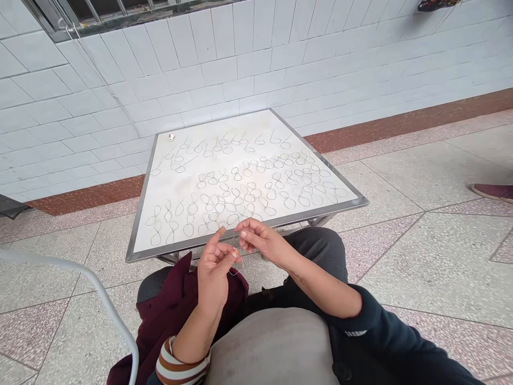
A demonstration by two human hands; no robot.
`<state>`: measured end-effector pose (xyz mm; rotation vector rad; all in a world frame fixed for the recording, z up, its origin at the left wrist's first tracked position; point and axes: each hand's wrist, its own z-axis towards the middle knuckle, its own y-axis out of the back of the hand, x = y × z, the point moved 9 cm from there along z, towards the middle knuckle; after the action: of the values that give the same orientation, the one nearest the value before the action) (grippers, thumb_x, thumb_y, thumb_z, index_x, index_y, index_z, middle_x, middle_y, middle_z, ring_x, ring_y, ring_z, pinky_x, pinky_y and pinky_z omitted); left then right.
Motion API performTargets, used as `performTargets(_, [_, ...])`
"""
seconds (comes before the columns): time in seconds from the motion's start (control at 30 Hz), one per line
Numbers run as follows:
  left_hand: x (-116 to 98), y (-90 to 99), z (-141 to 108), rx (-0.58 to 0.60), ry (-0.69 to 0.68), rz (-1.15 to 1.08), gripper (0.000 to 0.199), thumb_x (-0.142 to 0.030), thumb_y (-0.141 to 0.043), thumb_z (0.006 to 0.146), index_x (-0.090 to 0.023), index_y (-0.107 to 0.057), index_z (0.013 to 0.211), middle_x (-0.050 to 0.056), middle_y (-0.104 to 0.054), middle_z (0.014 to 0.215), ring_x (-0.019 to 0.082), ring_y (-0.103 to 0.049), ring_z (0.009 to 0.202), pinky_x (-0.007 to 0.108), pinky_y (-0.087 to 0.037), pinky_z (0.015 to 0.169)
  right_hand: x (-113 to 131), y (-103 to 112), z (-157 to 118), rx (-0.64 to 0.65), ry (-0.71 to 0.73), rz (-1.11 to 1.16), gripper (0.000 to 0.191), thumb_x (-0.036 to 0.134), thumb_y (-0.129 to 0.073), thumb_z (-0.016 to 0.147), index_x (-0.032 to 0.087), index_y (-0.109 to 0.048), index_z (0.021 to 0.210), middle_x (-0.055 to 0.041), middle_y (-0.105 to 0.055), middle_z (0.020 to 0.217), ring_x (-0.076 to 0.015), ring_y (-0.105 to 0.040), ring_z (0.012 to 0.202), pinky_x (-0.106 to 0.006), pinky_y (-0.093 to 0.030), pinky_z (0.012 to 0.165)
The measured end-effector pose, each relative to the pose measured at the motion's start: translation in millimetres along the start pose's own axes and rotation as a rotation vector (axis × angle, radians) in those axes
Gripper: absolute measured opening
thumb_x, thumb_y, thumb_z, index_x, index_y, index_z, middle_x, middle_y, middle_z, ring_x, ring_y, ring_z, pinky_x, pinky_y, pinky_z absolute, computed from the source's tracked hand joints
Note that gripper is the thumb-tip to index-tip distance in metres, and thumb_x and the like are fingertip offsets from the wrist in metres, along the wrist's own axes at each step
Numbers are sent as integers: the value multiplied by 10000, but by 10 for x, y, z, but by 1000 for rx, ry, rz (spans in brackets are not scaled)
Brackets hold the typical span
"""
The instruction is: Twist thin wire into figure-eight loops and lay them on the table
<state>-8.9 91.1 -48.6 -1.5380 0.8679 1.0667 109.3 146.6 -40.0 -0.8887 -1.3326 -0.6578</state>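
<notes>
Over my lap, just off the near edge of the white table (184,184), my two hands are close together. My left hand (214,264) pinches a thin wire (236,274) between thumb and index finger; part of it curves in a loop below the fingertips. Thumb and fingers of my right hand (262,240) are closed at the same wire, whose upper part runs faintly between the hands. On the table lie several thin wires bent into figure-eight shapes (236,175). Farther back are several wires with a single loop and a straight tail (276,140).
A small white and red object (171,137) sits at the table's far left corner. Behind the table stands a white tiled wall (224,75) with a barred window. A grey curved tube (100,289) is at my left. A person's shoe (492,191) shows at the right.
</notes>
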Motion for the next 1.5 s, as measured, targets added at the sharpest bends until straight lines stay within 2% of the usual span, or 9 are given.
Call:
performTargets(0.17, [-46, 146, 13, -165, -59, -83, 569, -214, -767, 746, -237, -575, 1281, -34, -629, 766, 106, -602, 704, 263, -502, 738, -147, -164, -86, 16, 31, -32, 302, 396, -701, 811, 210, -523, 968, 10, -578, 844, -114, -558, 735, -232, -462, 619])
performTargets(0.27, [-53, 203, 16, -228, -78, -122, 587, -203, -777, 735, -236, -573, 1284, -31, -629, 780, 109, -605, 742, 247, -497, 726, -211, -238, -134, -51, 90, -105, 237, 320, -708, 809, 210, -545, 941, 16, -586, 823, -117, -563, 735, -253, -478, 671])
performTargets(0.43, [-83, 238, 18, -263, -98, -123, 517, -202, -791, 712, -215, -626, 1202, -20, -629, 782, 104, -577, 712, 209, -468, 608, -85, -290, -198, -161, 250, -315, 78, 250, -565, 914, 219, -599, 976, -11, -632, 839, -141, -592, 759, -286, -495, 710])
performTargets(0.67, [-58, 274, 41, -247, -89, -112, 462, -179, -784, 709, -190, -658, 1154, -20, -620, 731, 90, -540, 642, 204, -439, 568, 114, -355, -270, -138, 460, -733, 243, 160, -409, 963, 214, -634, 1039, -46, -580, 842, -164, -545, 768, -291, -467, 673])
performTargets(0.77, [-46, 264, 50, -258, -71, -152, 494, -178, -789, 699, -195, -645, 1172, -29, -619, 731, 91, -560, 646, 226, -463, 633, 19, -309, -234, -171, 383, -623, 208, 176, -448, 949, 218, -615, 1066, -47, -582, 887, -165, -544, 809, -303, -471, 708])
performTargets(0.9, [-30, 249, 53, -299, -37, -222, 547, -186, -802, 680, -213, -620, 1195, -45, -621, 737, 92, -595, 671, 255, -472, 734, -283, -312, -140, -167, 154, -128, 212, 264, -672, 829, 220, -565, 1007, -15, -600, 922, -139, -566, 803, -271, -490, 692])
performTargets(1.0, [-3, 257, 60, -329, -23, -265, 538, -175, -810, 660, -219, -627, 1164, -43, -635, 747, 97, -620, 740, 250, -464, 787, -400, -406, -89, -125, 95, 63, 186, 310, -681, 818, 210, -594, 949, 1, -612, 865, -125, -568, 766, -260, -497, 681])
performTargets(1.2, [102, 326, 107, -338, 19, -310, 515, -139, -815, 636, -210, -648, 1118, -37, -650, 753, 92, -633, 737, 248, -459, 803, -507, -399, -48, -139, 63, -2, 205, 354, -602, 876, 218, -683, 1005, -33, -644, 1014, -109, -578, 698, -291, -527, 697])
performTargets(1.5, [136, 370, 146, -318, 7, -278, 496, -143, -831, 614, -181, -681, 1086, -33, -643, 711, 102, -626, 760, 265, -456, 828, -349, -378, -64, -103, 120, -153, 145, 257, -551, 888, 223, -681, 941, -22, -595, 933, -108, -554, 655, -286, -510, 648])
